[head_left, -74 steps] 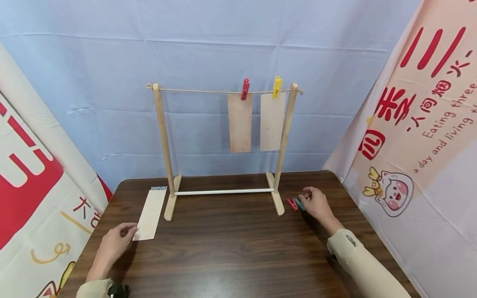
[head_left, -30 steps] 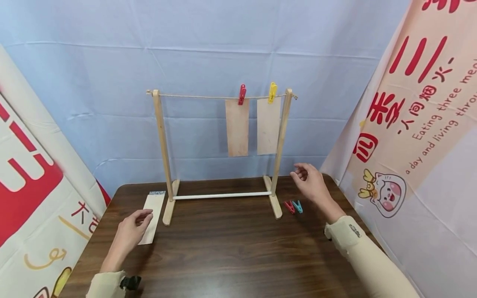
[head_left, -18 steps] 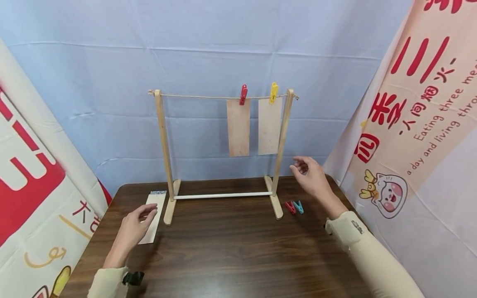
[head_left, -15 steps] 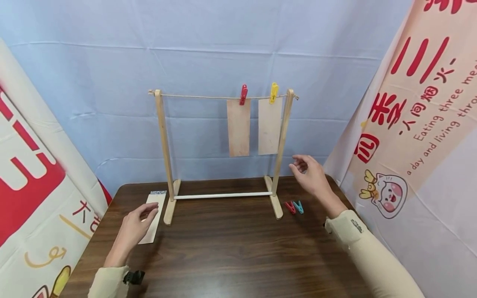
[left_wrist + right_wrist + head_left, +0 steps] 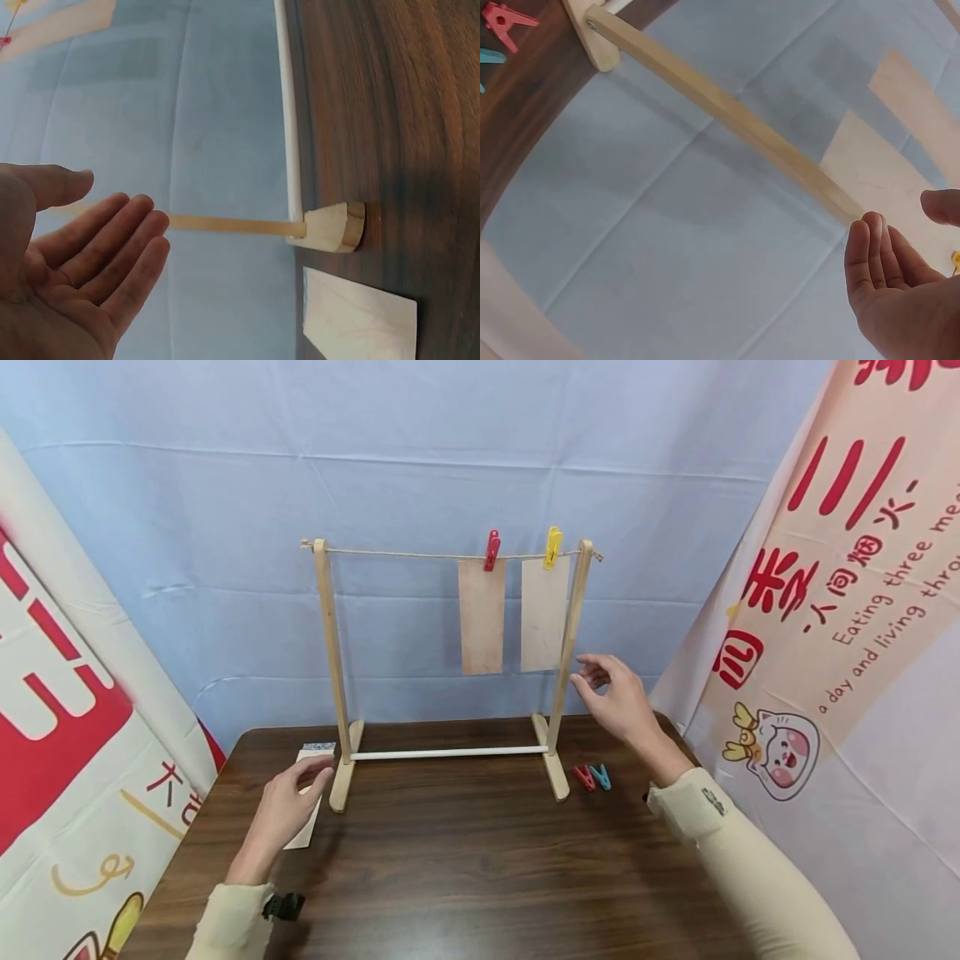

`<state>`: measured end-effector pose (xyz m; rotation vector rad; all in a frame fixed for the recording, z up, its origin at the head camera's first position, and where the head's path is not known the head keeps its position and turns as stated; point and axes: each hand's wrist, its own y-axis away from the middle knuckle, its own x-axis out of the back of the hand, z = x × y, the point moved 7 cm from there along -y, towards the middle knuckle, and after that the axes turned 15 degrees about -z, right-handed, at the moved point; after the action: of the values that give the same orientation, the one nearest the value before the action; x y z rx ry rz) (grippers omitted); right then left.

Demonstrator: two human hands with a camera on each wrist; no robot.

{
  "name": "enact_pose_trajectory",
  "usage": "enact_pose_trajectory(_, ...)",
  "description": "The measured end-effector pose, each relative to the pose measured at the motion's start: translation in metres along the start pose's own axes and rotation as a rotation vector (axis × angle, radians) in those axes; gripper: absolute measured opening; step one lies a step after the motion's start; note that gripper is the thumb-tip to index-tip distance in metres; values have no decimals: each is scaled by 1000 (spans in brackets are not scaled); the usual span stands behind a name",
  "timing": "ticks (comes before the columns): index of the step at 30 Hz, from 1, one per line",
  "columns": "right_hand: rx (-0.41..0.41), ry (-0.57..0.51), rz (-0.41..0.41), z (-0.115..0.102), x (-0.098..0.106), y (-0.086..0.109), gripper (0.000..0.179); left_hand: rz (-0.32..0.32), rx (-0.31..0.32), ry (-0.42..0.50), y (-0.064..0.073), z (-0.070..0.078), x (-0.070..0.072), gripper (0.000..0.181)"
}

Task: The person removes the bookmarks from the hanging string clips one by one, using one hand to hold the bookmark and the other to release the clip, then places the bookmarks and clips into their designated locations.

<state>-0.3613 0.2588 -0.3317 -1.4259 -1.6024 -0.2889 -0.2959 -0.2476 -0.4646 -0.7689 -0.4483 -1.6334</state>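
Note:
Two cards hang from the cord of a wooden stand (image 5: 330, 643): a pinkish one (image 5: 482, 618) under a red clothespin (image 5: 492, 550) and a paler one (image 5: 543, 618) under a yellow clothespin (image 5: 552, 547). My left hand (image 5: 288, 802) hovers over a white card (image 5: 302, 838) that lies on the table, partly hiding it. In the left wrist view its palm (image 5: 82, 285) holds nothing. Beside the stand's right post is my right hand (image 5: 615, 697), fingers loosely bent; the right wrist view shows these fingers (image 5: 877, 255) with nothing between them.
A red clothespin (image 5: 583, 778) and a blue clothespin (image 5: 600, 777) lie on the dark wooden table (image 5: 465, 860), right of the stand's foot. A white rod (image 5: 450, 752) joins the stand's feet. Pale blue cloth (image 5: 420, 468) hangs behind; printed banners flank both sides.
My left hand has left the white card's lower edge and risen forward and to the right. My right hand has moved up from the loose clothespins toward the right post.

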Motion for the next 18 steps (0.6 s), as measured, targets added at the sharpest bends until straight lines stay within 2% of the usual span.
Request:
enact_pose_trajectory(7,25,-12,-2,-12,4,-10,37,20,-40,21,-8,8,-3,32)
enact_pose_trajectory(12,72,-25,5,-23,6,-17,35,30,-76,30,-12,16,-5,30)
enact_pose_trajectory(18,122,-37,21,-29,8,-24,34,-6,-72,65,-18,23,-10,32)
